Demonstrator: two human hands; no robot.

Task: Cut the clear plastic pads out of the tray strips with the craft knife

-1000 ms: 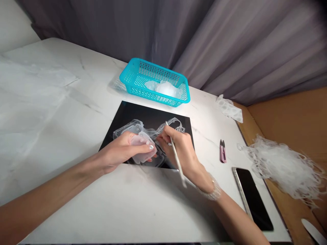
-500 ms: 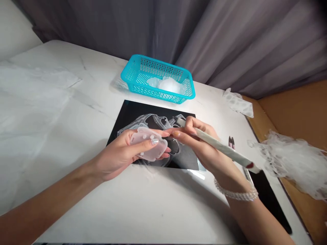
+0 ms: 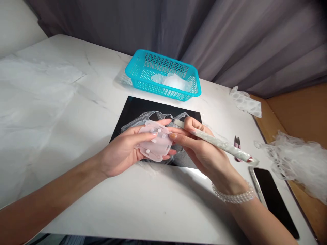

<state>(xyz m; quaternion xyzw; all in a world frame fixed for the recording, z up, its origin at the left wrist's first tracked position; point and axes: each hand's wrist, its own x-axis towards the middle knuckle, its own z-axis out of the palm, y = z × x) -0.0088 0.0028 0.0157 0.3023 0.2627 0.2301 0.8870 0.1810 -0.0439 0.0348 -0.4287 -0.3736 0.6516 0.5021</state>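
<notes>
Grey curtains [image 3: 109,25] hang behind a marbled white table [image 3: 114,207], beside a brown panel [image 3: 301,105], possibly cardboard.

We find a cloudy plastic piece [image 3: 157,146], wavy-edged with white studs [image 3: 148,151], tilted in the left hand [image 3: 122,148]; a pale, dark-tipped tool [image 3: 217,140] slants in the right hand [image 3: 206,149].

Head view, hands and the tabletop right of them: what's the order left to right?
Left hand → translucent piece → right hand → pink-handled snips → phone.
</notes>
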